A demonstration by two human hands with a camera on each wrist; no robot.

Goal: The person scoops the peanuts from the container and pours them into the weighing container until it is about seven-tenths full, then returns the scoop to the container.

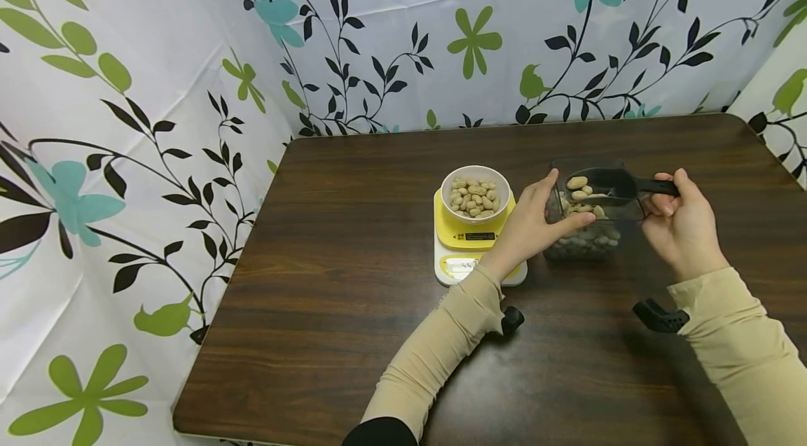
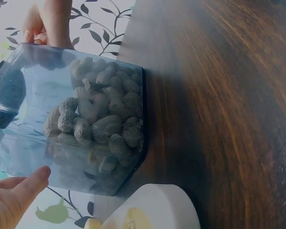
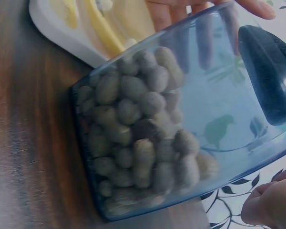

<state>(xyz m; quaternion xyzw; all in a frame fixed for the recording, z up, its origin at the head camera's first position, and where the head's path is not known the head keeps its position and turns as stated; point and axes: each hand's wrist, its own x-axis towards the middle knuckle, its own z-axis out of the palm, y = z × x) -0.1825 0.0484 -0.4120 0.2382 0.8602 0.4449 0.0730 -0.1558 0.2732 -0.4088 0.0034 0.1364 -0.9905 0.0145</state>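
My right hand (image 1: 684,225) grips the handle of a black scoop (image 1: 614,187), which carries a few peanuts (image 1: 576,183) over the mouth of a clear bin. Unshelled peanuts (image 2: 107,109) fill the lower part of this transparent bin (image 3: 214,95). Against the bin's left side rests my left hand (image 1: 532,218), thumb along the front and fingers spread behind. To the left, a white bowl (image 1: 446,187) of peanuts sits on a yellow and white kitchen scale (image 1: 444,239). The scale's display cannot be read.
All of it stands on a dark brown wooden table (image 1: 353,278). A white curtain (image 1: 403,33) with leaf and flower prints hangs behind the table and along its left side. Black wrist straps (image 1: 662,316) show at the sleeves.
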